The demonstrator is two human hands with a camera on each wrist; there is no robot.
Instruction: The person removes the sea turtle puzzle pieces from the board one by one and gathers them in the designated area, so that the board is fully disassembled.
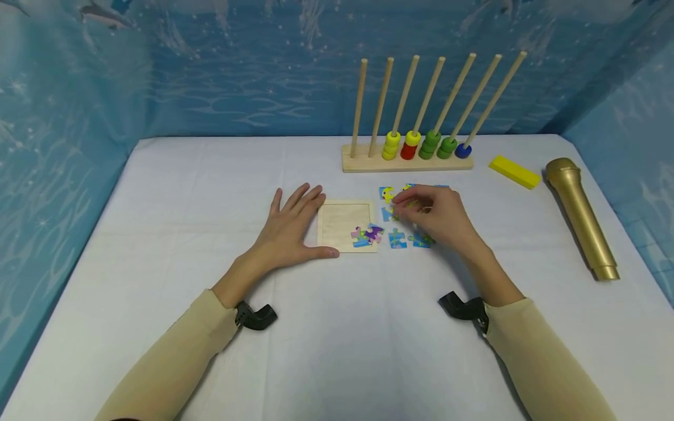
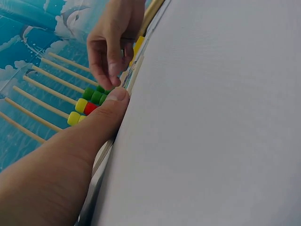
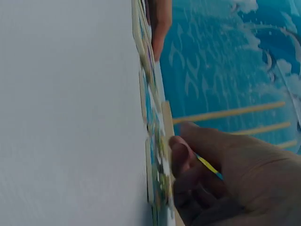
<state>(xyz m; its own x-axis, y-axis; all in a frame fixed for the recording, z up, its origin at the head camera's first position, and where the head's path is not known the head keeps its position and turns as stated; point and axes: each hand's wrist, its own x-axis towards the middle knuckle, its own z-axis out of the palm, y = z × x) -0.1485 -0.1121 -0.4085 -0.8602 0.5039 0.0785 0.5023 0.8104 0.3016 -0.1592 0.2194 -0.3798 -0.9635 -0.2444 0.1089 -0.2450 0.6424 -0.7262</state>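
Observation:
My left hand [image 1: 295,225] lies with spread, straight fingers at the left edge of a square wooden puzzle tray [image 1: 344,213], its thumb along the near-left corner. A few joined jigsaw pieces [image 1: 363,237], purple, pink and blue, sit at the tray's lower right, some over its rim. My right hand [image 1: 439,213] hovers over loose jigsaw pieces [image 1: 397,238] right of the tray. Its fingers are loosely bent, with thumb and index tips apart near a piece; no piece shows between the tips. In the right wrist view a yellow-blue strip [image 3: 209,167] shows between fingers; what it is stays unclear.
A wooden bead rack [image 1: 408,164] with tall pegs and coloured beads stands behind the pieces. Farther right lie a yellow block [image 1: 515,172] and a gold microphone-shaped object [image 1: 581,219]. A blue sea-patterned curtain [image 1: 237,70] hangs behind the white-covered table [image 1: 184,204].

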